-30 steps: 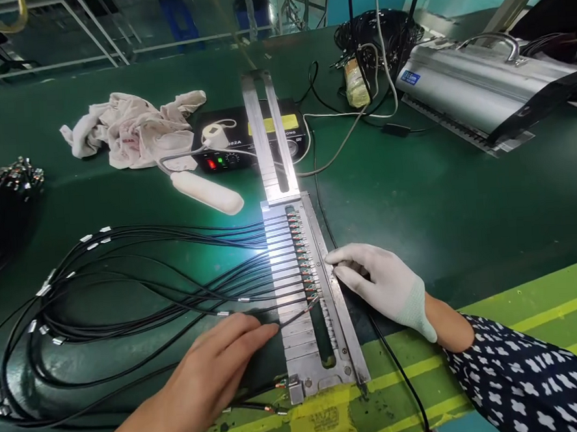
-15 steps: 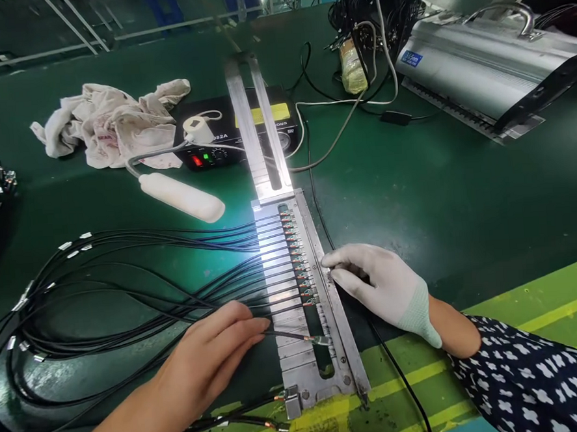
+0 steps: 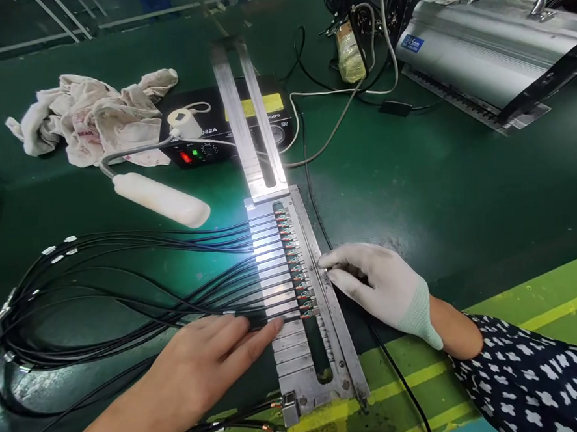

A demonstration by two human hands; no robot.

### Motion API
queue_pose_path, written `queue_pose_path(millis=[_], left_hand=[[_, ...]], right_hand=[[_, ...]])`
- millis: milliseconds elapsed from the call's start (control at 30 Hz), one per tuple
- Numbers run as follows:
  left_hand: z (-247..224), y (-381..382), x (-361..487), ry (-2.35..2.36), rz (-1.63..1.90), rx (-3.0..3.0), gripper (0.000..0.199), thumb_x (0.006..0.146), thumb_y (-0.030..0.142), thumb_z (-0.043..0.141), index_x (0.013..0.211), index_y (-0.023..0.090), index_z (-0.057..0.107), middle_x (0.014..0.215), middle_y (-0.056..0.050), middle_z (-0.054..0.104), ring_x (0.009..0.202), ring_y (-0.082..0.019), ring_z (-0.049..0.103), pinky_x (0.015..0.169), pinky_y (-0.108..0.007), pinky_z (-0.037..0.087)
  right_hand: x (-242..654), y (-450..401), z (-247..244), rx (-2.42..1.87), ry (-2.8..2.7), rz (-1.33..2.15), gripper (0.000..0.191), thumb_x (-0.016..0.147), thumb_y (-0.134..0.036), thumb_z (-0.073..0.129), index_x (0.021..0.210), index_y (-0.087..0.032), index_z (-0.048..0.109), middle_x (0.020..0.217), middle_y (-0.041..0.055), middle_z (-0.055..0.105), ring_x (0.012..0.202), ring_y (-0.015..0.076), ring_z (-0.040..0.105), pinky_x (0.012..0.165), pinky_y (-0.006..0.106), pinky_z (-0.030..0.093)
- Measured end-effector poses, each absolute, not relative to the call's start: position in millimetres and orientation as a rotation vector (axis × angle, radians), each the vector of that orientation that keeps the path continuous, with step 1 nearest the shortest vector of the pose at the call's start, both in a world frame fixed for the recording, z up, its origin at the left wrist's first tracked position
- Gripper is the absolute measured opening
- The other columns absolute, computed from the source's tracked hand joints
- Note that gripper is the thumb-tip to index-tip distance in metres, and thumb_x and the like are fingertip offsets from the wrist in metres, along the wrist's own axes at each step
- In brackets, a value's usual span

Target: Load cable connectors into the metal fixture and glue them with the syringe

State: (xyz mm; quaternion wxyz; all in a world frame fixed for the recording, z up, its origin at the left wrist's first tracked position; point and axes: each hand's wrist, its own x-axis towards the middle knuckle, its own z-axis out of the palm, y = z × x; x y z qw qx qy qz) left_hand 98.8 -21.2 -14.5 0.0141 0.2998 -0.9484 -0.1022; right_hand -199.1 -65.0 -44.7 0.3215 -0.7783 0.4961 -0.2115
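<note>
This place looks like a workshop for cable assembly. Under both hands there is a wide green work table (image 3: 414, 189). Between the left hand (image 3: 199, 361) and the gloved right hand (image 3: 383, 285) lies a metal fixture (image 3: 292, 365), with black cables (image 3: 207, 248) in a row. Beyond the hands stand a black control box (image 3: 221, 152) with small lights and a silver machine (image 3: 474, 55).

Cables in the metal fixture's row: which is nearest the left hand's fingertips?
The bottommost cable of that row, right by the left hand; the others lie farther up the metal fixture.
</note>
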Motion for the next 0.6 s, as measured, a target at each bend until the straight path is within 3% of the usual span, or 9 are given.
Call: queue_pose_path(millis=[300,600], left_hand=[[-16,-24,99,-2.970,-0.453,0.905,0.050,0.097,0.012,0.026,0.147,0.017,0.028,0.080,-0.003,0.046,0.068,-0.012,0.043,0.062,-0.027,0.031],[-24,-30,95,-2.852,-0.512,0.847,0.046,0.097,0.014,0.029,0.142,0.015,0.038,0.078,-0.002,0.045,0.062,-0.010,0.040,0.056,-0.025,0.027]], right_hand=[[-199,-66,-45,-2.025,1.296,-0.553,0.015,0.092,-0.032,0.050,0.104,-0.036,0.057,0.100,-0.0153,0.065,0.088,0.0071,0.061,0.076,0.025,0.048],[-199,-67,-43,-2.006,1.307,-0.532,0.015,0.092,-0.034,0.050,0.104,-0.036,0.059,0.100,-0.0144,0.065,0.087,0.0071,0.061,0.074,0.024,0.047]])
